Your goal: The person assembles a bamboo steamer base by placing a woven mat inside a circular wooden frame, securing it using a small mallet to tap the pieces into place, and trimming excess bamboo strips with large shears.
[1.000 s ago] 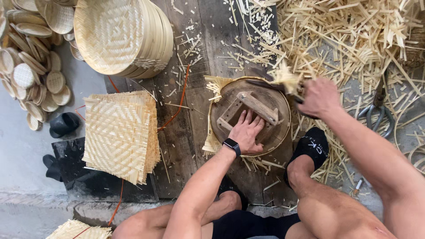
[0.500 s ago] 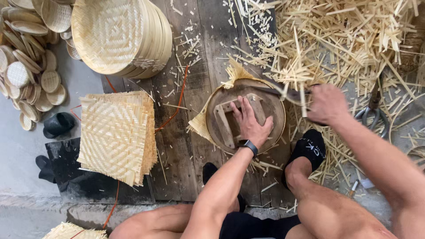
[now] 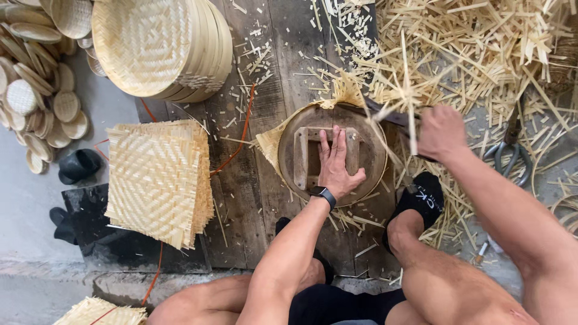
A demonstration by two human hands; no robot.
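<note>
My left hand presses flat, fingers together, on a round wooden mould that lies over a woven bamboo sheet. The sheet's corners stick out at the mould's left and top. My right hand is closed around the handle of a dark knife, whose blade lies against the mould's upper right rim. A black watch sits on my left wrist.
A stack of square woven sheets lies to the left. Round woven trays are stacked at the top left, with small woven discs beyond. Bamboo offcuts cover the right. Scissors lie at the right. My black shoe rests below the mould.
The mould and the sheet under it have turned. My left hand has shifted on top of it and now lies flat. My right hand with the knife stayed at the right rim.
</note>
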